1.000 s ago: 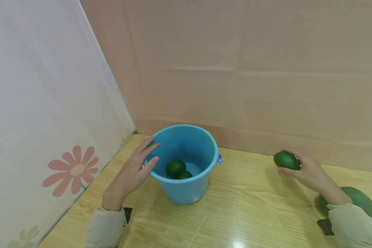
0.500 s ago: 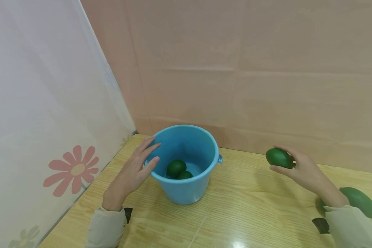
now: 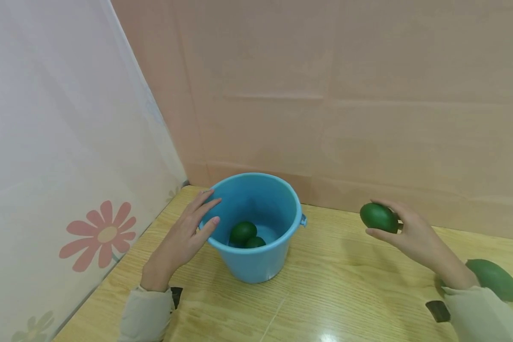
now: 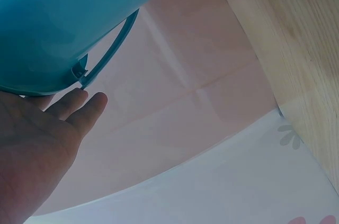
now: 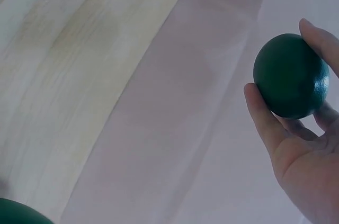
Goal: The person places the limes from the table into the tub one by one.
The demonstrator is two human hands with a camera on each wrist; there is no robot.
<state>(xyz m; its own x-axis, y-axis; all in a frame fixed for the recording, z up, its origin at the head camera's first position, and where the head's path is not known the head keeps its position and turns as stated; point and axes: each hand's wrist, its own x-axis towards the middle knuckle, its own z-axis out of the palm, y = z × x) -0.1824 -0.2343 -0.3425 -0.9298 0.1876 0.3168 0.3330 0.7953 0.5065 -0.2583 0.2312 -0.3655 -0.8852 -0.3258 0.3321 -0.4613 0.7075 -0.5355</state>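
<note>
My right hand holds a glossy dark green, egg-shaped fruit between thumb and fingers, above the table on the right. In the right wrist view the same fruit sits in the fingertips. At left centre stands a light blue bucket. My left hand touches its left rim, the fingers extended and spread over the edge. Two similar green fruits lie together on the bucket's bottom. The left wrist view catches the bucket's side and handle above the fingertips.
A larger green fruit lies at the right of the wooden table, partly hidden by the right forearm. A pinkish-brown covering rises behind the table. On the left hangs a white sheet with flower prints.
My right hand has carried the green fruit leftward and slightly up, a little closer to the bucket. The left hand and the bucket have stayed in place.
</note>
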